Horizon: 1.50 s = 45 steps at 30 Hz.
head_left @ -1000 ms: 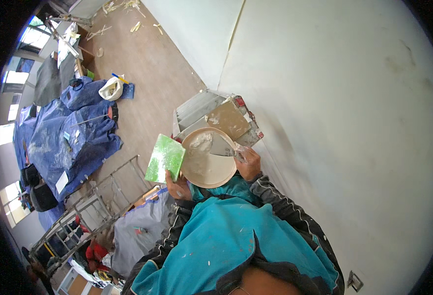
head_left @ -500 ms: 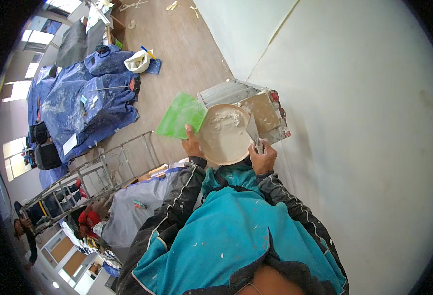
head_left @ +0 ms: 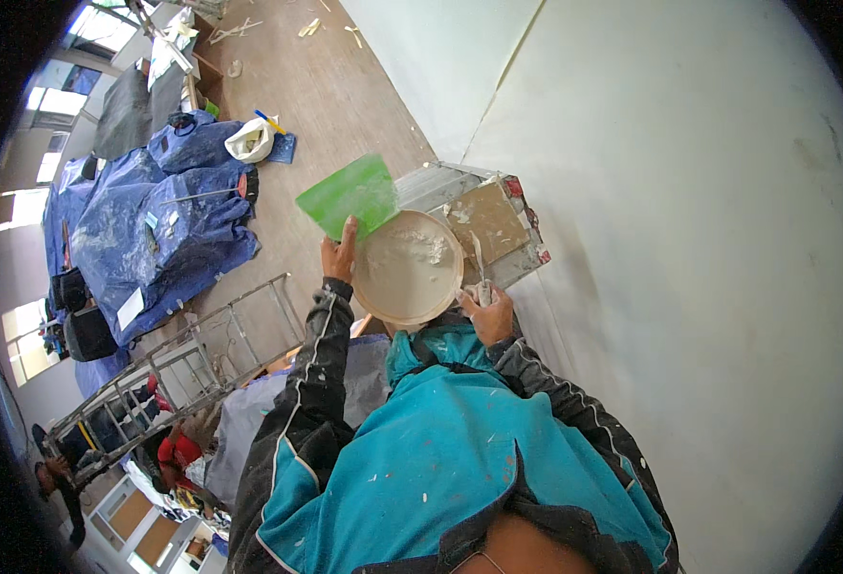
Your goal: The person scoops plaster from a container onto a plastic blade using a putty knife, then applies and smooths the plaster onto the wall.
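My left hand [head_left: 339,253] grips the near edge of a green square plastic board [head_left: 352,199], thumb on top; its upper face is smeared with pale dust. Right beside it is a round bucket [head_left: 357,284] of off-white plaster, with a lumpy patch near its far side. The board's corner overlaps the bucket's far left rim. At the bucket's right edge my right hand [head_left: 490,320] is closed round the handle of a putty knife [head_left: 480,256]. Its blade points away from me and is seen nearly edge-on.
Behind the bucket stands a grey metal platform [head_left: 429,188] with a brown board [head_left: 488,222] on top. A pale wall [head_left: 689,239] rises on the right. To the left are a metal ladder [head_left: 192,354], a blue tarp [head_left: 153,230], a white sack [head_left: 251,141] and another person [head_left: 180,448].
My left hand and the green board have moved left and away from me, the board now tilted. The putty knife has turned edge-on. The bucket appears further left in the view.
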Each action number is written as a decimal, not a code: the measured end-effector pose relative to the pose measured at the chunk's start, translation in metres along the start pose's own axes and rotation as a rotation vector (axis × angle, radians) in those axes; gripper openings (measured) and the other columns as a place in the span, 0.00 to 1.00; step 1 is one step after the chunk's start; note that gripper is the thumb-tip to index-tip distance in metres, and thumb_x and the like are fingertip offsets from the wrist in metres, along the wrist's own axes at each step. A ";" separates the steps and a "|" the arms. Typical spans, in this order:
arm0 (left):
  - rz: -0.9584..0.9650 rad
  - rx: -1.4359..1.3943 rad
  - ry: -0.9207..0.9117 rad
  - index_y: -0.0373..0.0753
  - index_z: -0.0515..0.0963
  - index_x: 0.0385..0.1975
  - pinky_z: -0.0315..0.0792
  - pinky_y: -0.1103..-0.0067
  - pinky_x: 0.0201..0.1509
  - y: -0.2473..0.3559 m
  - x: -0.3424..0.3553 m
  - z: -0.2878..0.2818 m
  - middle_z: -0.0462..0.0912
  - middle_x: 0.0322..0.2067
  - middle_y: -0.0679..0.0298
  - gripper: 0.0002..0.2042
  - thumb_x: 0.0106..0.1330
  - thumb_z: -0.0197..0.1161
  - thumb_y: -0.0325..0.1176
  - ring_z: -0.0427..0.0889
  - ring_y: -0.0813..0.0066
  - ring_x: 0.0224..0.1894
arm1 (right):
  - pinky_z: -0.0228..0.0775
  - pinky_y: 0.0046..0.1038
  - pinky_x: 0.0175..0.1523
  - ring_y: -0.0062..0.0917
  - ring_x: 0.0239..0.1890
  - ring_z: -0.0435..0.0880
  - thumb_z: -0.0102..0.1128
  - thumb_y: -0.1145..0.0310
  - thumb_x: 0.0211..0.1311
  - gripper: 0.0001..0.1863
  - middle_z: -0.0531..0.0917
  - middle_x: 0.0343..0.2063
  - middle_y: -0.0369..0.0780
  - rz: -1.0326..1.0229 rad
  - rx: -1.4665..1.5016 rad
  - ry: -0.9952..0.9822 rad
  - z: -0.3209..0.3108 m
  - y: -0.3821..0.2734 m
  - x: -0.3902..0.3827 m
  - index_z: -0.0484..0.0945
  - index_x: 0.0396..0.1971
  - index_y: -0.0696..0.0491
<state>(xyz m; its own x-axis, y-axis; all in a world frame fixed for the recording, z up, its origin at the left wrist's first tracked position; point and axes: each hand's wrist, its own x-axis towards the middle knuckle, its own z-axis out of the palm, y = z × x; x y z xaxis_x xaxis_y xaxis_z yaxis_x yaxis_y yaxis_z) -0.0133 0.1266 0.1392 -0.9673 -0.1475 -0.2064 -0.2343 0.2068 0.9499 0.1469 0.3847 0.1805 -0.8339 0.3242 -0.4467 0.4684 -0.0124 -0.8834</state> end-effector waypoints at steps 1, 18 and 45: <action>0.038 -0.045 -0.028 0.32 0.81 0.42 0.69 0.77 0.34 0.003 0.006 0.004 0.81 0.31 0.70 0.18 0.70 0.60 0.44 0.75 0.82 0.30 | 0.71 0.22 0.30 0.15 0.25 0.72 0.67 0.71 0.57 0.08 0.78 0.24 0.32 -0.021 -0.040 0.023 0.001 -0.003 0.001 0.79 0.29 0.60; 0.110 0.137 -0.793 0.33 0.81 0.44 0.71 0.77 0.35 0.049 0.080 0.069 0.82 0.33 0.65 0.26 0.65 0.62 0.54 0.75 0.80 0.34 | 0.74 0.38 0.40 0.43 0.33 0.83 0.68 0.62 0.50 0.15 0.84 0.28 0.48 -0.072 -0.314 0.058 -0.005 -0.006 0.021 0.80 0.32 0.59; -0.060 -0.359 0.168 0.31 0.77 0.51 0.76 0.74 0.43 -0.006 -0.072 0.026 0.83 0.45 0.57 0.25 0.73 0.53 0.50 0.83 0.70 0.39 | 0.72 0.51 0.43 0.53 0.35 0.81 0.51 0.66 0.61 0.16 0.82 0.29 0.55 -0.268 -1.084 -0.371 0.030 -0.106 -0.003 0.77 0.45 0.58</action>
<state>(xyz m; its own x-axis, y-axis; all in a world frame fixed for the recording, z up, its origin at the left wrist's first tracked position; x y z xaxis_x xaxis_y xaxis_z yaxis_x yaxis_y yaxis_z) 0.0554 0.1611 0.1428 -0.9166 -0.3115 -0.2507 -0.2116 -0.1541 0.9651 0.0906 0.3568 0.2710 -0.8936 -0.1028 -0.4370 0.1199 0.8834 -0.4530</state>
